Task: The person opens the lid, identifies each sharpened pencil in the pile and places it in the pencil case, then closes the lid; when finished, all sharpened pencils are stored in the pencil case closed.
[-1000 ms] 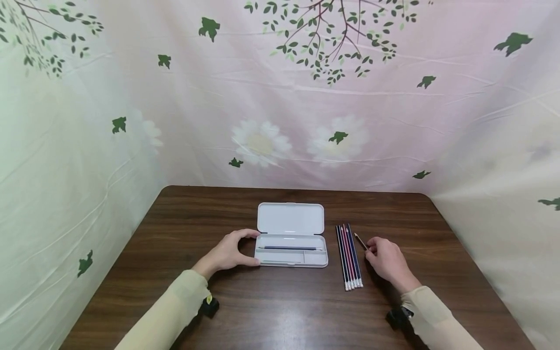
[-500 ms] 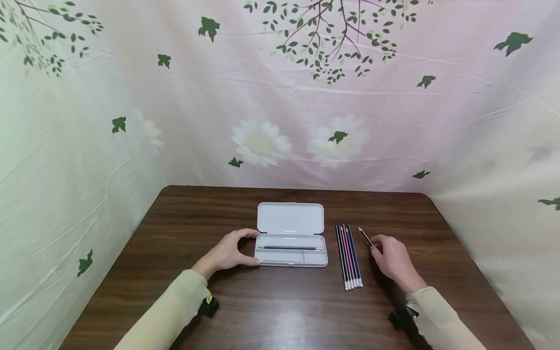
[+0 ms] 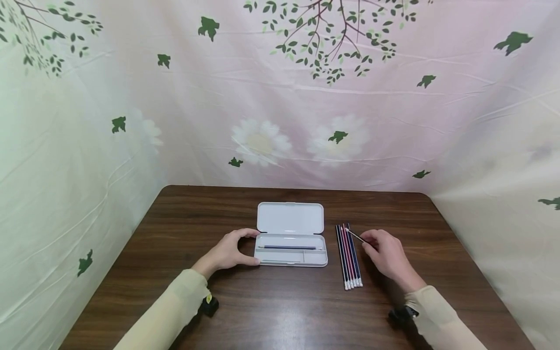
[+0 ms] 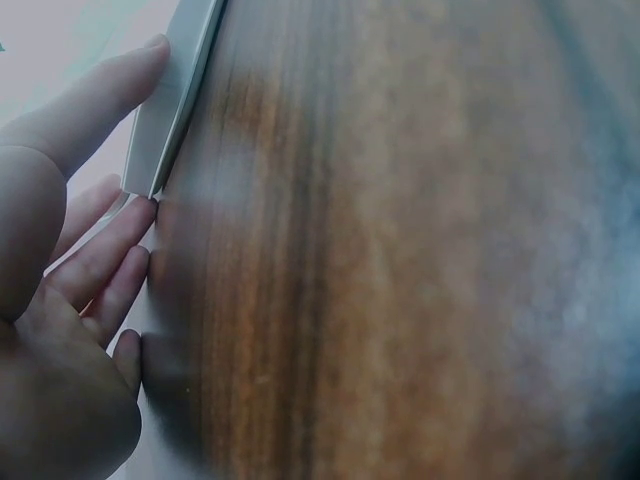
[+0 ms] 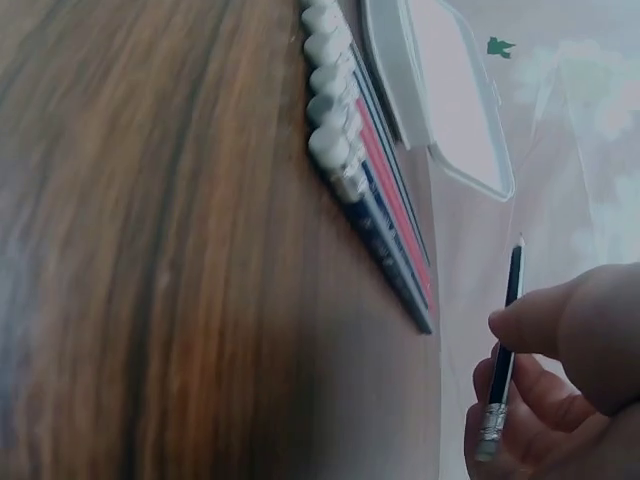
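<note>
A right hand (image 3: 385,252) pinches a pencil (image 5: 500,375) at lower right while a left hand (image 3: 226,250) (thumb and fingers spread) grips an open case (image 3: 290,218) at lower center.

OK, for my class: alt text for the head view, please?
A person's right hand pinches a dark pencil near a row of dark and red pencils, while the left hand holds the left end of an open white rectangular pencil case containing a blue pencil. The row and case lie on a brown wood-grain table.
</note>
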{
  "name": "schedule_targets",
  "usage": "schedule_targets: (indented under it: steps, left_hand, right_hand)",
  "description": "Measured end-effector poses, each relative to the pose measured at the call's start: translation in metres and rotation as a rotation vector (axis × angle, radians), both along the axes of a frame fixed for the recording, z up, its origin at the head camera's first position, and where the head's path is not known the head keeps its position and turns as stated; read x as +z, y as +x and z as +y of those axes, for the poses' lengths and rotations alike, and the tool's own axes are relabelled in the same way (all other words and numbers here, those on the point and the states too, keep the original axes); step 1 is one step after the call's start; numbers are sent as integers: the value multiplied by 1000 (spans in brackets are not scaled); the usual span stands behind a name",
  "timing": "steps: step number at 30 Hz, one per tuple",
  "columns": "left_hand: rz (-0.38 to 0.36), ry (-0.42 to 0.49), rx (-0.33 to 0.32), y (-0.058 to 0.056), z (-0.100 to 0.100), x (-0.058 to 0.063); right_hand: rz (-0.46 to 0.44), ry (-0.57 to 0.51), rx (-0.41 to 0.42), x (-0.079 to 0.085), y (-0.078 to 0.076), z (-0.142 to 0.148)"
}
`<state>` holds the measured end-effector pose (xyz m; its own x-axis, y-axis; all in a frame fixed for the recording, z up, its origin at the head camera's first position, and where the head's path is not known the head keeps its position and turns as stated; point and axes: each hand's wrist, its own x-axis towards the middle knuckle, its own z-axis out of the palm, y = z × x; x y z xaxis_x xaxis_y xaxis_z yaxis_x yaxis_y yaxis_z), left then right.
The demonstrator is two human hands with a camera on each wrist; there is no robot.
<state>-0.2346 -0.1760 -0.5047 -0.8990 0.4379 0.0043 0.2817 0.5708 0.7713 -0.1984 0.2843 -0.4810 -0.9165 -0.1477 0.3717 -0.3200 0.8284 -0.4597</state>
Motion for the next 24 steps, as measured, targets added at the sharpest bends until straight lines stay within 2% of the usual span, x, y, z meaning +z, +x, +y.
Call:
schedule_targets:
  steps: [13,24]
  left_hand:
    - [3,-3,-1,0,0,1]
    - [-1,-10,13,3,1,4]
  right_hand:
    - [77,-41,130,1,-4,-26]
    - [18,-50,268,4,-10,-60]
